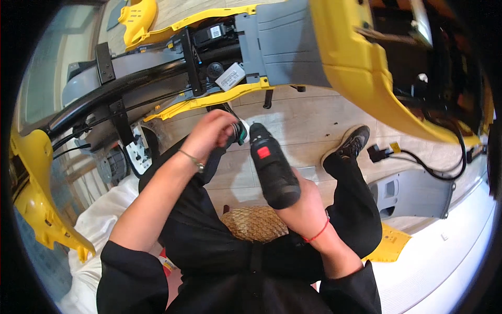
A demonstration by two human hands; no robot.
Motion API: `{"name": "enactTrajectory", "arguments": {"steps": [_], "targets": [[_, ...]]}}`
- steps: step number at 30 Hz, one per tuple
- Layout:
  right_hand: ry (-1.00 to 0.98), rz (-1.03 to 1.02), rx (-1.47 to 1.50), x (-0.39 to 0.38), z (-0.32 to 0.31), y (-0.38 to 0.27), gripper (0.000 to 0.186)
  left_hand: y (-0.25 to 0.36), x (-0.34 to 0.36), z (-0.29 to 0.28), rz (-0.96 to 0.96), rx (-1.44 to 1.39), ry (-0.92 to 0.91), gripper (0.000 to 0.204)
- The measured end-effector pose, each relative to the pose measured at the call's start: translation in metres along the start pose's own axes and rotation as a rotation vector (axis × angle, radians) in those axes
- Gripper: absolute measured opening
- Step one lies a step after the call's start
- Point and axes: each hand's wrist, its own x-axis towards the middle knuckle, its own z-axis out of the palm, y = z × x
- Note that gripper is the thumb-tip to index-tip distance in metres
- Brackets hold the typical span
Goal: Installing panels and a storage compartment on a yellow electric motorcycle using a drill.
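My right hand (306,212) is wrapped round a black cordless drill (274,175) with a red patch on its body. The drill's nose points away from me, toward the scooter, and touches nothing. To its left, my left hand (212,131) hovers with the fingers curled in. Whatever those fingers hold, if anything, is too small or hidden to name. Beyond both hands lies a partly stripped yellow scooter (355,68) with a grey footboard (287,44). A silver box with a label (230,77) sits in its open frame, beside a black frame tube (130,81).
A loose grey panel (413,193) lies at the right, below a dangling black cable (444,175). Yellow panels lie at the lower right (389,243) and the far upper left (138,21). A white power strip (138,152) stands left of my leg. Between my legs is a woven seat (253,222).
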Motion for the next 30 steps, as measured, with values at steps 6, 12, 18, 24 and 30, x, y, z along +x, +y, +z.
{"name": "enactTrajectory", "arguments": {"steps": [6,12,18,24,30], "targets": [[0.006,-0.065,0.079,-0.027,0.003,0.011,0.039,-0.013,0.017,-0.03,-0.015,0.214,0.076,0.014],[-0.093,0.021,-0.172,-0.04,-0.009,0.005,0.041,-0.025,0.091,-0.009,0.358,1.14,0.22,0.028],[-0.033,-0.015,-0.113,-0.042,-0.024,0.011,0.036,-0.005,0.122,0.025,0.494,1.447,0.542,0.04],[0.058,-0.029,0.012,-0.046,-0.034,0.014,0.037,-0.009,0.137,0.036,0.369,1.725,0.43,0.038],[0.169,-0.05,0.115,-0.048,-0.053,0.012,0.038,0.007,0.15,-0.01,0.73,1.965,0.133,0.024]]}}
